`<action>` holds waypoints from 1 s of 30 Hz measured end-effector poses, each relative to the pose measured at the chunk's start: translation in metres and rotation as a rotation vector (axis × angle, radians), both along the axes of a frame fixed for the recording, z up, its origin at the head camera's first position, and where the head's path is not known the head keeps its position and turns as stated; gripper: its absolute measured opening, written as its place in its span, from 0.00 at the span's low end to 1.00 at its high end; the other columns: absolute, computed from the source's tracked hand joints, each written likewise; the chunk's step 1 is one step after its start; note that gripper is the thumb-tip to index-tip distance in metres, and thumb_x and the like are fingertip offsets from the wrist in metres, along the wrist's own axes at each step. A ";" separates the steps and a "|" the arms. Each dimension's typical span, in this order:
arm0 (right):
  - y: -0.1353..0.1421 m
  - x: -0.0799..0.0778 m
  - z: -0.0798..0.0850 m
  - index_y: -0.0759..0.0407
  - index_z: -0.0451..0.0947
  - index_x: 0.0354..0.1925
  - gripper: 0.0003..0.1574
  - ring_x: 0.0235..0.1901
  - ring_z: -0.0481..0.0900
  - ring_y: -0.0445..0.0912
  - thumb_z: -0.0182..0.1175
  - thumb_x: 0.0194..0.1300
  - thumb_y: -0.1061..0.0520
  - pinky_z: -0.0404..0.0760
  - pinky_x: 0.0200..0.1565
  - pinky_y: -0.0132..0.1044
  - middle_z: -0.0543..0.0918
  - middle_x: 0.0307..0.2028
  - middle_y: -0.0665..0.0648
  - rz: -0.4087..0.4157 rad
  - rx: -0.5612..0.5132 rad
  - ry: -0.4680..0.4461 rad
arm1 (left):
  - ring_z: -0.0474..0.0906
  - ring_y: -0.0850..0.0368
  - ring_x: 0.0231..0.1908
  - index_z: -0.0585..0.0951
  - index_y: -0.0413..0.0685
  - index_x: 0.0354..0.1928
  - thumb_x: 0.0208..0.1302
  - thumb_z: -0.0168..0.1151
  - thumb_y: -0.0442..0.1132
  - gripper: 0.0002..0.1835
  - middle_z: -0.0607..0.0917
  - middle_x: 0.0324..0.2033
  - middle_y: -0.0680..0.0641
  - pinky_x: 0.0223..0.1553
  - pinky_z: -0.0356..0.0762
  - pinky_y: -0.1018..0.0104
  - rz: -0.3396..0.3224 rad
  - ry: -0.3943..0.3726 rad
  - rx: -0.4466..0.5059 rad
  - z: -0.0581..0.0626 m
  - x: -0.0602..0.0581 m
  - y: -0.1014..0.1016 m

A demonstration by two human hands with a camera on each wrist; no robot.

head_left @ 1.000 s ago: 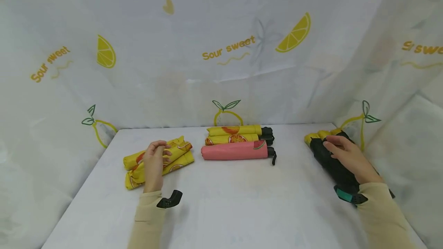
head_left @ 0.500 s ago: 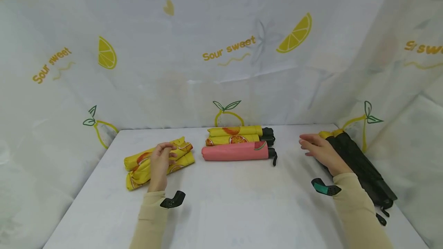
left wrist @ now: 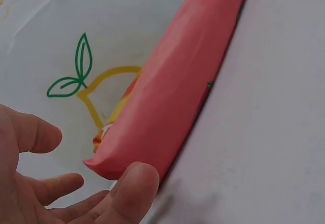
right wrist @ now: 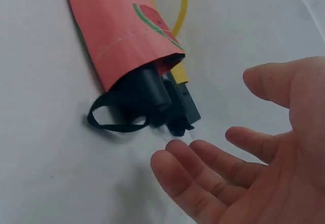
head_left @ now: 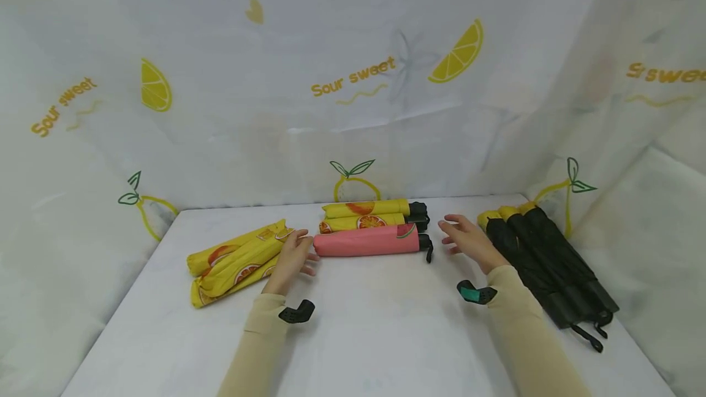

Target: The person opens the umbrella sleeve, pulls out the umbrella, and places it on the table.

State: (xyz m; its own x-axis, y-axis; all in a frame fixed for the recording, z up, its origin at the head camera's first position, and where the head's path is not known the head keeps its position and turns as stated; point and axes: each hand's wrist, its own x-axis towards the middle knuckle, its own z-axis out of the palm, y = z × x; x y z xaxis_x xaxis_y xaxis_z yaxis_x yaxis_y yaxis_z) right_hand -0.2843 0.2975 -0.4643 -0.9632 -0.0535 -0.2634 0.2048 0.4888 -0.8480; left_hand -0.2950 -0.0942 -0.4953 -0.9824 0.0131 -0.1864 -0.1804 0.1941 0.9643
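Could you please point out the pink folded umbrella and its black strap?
Pink folded umbrella [head_left: 364, 242]: head view, middle of its cover.
Black strap [right wrist: 119, 128]: right wrist view, lower side of the loop.

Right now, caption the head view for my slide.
Left hand and right hand near opposite ends of a pink folded umbrella.

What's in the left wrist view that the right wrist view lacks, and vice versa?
Left wrist only: the left hand and the closed end of the pink umbrella.

Right wrist only: the right hand, plus the pink umbrella's black handle and full strap loop; left wrist catches just a dark sliver at its top edge.

Both: the pink umbrella's watermelon print, a bit of yellow umbrella behind, the lemon drawing and the white table.
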 end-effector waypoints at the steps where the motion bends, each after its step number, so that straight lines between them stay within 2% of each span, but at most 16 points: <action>1: -0.003 -0.001 -0.003 0.61 0.46 0.78 0.50 0.59 0.77 0.60 0.45 0.77 0.31 0.79 0.61 0.52 0.66 0.70 0.72 -0.011 -0.005 -0.017 | 0.85 0.52 0.39 0.58 0.42 0.76 0.78 0.47 0.45 0.30 0.72 0.66 0.33 0.25 0.84 0.65 -0.009 -0.008 0.005 -0.002 0.000 0.001; 4: -0.012 -0.005 -0.013 0.60 0.48 0.78 0.46 0.47 0.81 0.52 0.45 0.78 0.34 0.81 0.55 0.45 0.72 0.64 0.70 -0.028 -0.013 -0.047 | 0.84 0.52 0.39 0.53 0.43 0.77 0.78 0.46 0.46 0.32 0.70 0.67 0.34 0.27 0.85 0.65 -0.016 -0.031 0.031 -0.008 0.001 0.004; 7: -0.017 -0.008 -0.024 0.59 0.49 0.78 0.43 0.40 0.80 0.47 0.47 0.79 0.39 0.82 0.46 0.36 0.74 0.62 0.69 -0.038 -0.045 -0.056 | 0.83 0.54 0.38 0.49 0.44 0.78 0.79 0.45 0.48 0.34 0.67 0.69 0.35 0.27 0.85 0.65 -0.015 -0.051 0.049 -0.012 0.002 0.006; 10: -0.020 -0.009 -0.033 0.62 0.50 0.78 0.40 0.42 0.78 0.46 0.49 0.79 0.46 0.83 0.40 0.31 0.69 0.66 0.71 -0.026 -0.076 -0.037 | 0.84 0.55 0.38 0.48 0.44 0.80 0.79 0.44 0.50 0.35 0.70 0.67 0.35 0.30 0.86 0.65 -0.034 -0.076 0.040 -0.015 0.002 0.009; 12: -0.022 -0.008 -0.037 0.63 0.52 0.77 0.39 0.41 0.78 0.45 0.51 0.78 0.51 0.83 0.39 0.29 0.66 0.69 0.72 -0.017 -0.073 -0.013 | 0.84 0.55 0.37 0.50 0.43 0.80 0.79 0.44 0.50 0.35 0.75 0.62 0.34 0.32 0.87 0.64 -0.046 -0.069 0.035 -0.018 0.002 0.011; 14: -0.024 -0.009 -0.039 0.64 0.54 0.76 0.37 0.42 0.79 0.45 0.53 0.77 0.55 0.82 0.40 0.28 0.66 0.69 0.72 -0.021 -0.066 0.002 | 0.84 0.55 0.36 0.54 0.43 0.79 0.80 0.43 0.48 0.32 0.79 0.55 0.34 0.34 0.87 0.64 -0.052 -0.064 0.043 -0.020 0.001 0.015; 17: -0.029 -0.009 -0.040 0.65 0.57 0.75 0.36 0.42 0.79 0.44 0.54 0.76 0.57 0.82 0.42 0.28 0.67 0.69 0.72 -0.045 -0.064 0.003 | 0.83 0.56 0.38 0.59 0.41 0.76 0.81 0.43 0.40 0.27 0.80 0.51 0.35 0.39 0.88 0.64 -0.045 -0.036 0.084 -0.023 -0.001 0.020; 21: -0.033 -0.008 -0.042 0.65 0.58 0.75 0.36 0.44 0.80 0.44 0.54 0.77 0.56 0.83 0.48 0.31 0.67 0.70 0.70 -0.083 -0.113 -0.039 | 0.82 0.57 0.41 0.63 0.37 0.73 0.80 0.45 0.34 0.24 0.79 0.50 0.38 0.46 0.87 0.64 -0.014 -0.013 0.126 -0.025 0.001 0.025; 25: -0.034 -0.006 -0.044 0.62 0.57 0.76 0.37 0.41 0.83 0.43 0.55 0.77 0.50 0.82 0.51 0.33 0.68 0.69 0.67 -0.098 -0.204 -0.071 | 0.82 0.59 0.35 0.69 0.34 0.68 0.79 0.48 0.36 0.21 0.80 0.39 0.43 0.46 0.87 0.63 0.023 -0.010 0.142 -0.023 0.005 0.023; 30: -0.033 -0.001 -0.040 0.65 0.58 0.75 0.44 0.42 0.83 0.41 0.56 0.75 0.40 0.84 0.51 0.32 0.73 0.64 0.65 -0.077 -0.310 0.000 | 0.80 0.59 0.29 0.74 0.35 0.59 0.78 0.53 0.42 0.18 0.76 0.30 0.48 0.44 0.88 0.60 0.043 -0.011 0.158 -0.014 0.007 0.020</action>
